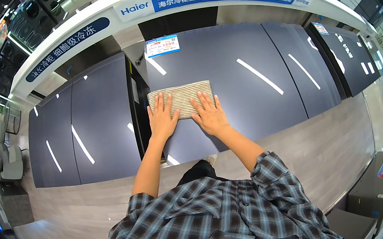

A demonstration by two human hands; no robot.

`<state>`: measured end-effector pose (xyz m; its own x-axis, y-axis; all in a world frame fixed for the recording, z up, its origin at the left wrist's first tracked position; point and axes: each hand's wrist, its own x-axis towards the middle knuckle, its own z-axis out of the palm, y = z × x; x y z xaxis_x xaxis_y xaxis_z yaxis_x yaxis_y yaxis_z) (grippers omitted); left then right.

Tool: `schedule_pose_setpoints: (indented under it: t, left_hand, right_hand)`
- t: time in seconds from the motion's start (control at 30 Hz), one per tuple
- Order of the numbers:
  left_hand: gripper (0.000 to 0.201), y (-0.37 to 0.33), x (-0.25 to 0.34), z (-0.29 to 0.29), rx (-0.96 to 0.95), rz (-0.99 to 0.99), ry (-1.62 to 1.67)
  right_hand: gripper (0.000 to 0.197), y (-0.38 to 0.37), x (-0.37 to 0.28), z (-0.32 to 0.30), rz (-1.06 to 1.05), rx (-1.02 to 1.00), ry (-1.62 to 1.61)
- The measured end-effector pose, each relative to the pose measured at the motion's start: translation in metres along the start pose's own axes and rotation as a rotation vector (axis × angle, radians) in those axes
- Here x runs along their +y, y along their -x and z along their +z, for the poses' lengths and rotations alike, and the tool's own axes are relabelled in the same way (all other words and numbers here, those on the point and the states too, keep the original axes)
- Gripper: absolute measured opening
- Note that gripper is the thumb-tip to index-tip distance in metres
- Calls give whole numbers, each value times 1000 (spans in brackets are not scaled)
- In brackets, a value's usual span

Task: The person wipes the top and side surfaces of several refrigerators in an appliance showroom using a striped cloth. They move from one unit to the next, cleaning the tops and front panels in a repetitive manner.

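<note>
A folded beige and brown striped cloth (181, 100) lies flat on the glossy dark grey lid of a chest freezer (236, 108), near the lid's left edge. My left hand (162, 117) rests on the cloth's left part, fingers stretched out and pointing away from me. On its right part lies my right hand (210, 114), its fingers spread and the palm reaching past the cloth's near edge. Neither hand grips the cloth; both press flat from above. A price card (162, 46) sits at the lid's far left corner, beyond the cloth.
A second dark grey freezer (80, 130) stands to the left across a narrow gap, and another (346, 56) to the right. Behind them runs a curved white sign band (130, 13) with blue panels. Wood-look floor (82, 213) lies on my side.
</note>
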<state>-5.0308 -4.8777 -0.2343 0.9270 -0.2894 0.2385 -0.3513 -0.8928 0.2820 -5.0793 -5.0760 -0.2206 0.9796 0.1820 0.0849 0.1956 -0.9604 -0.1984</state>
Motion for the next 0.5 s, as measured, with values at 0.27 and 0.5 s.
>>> schedule_pose_setpoints:
  t: [0.27, 0.5]
  left_hand:
    - [63, -64, -22, 11, 31, 8, -34]
    - [63, -120, -41, 19, 15, 3, -35]
  right_hand:
    - [60, -67, 18, 3, -33, 7, -13]
    - [61, -123, 33, 8, -52, 36, 27]
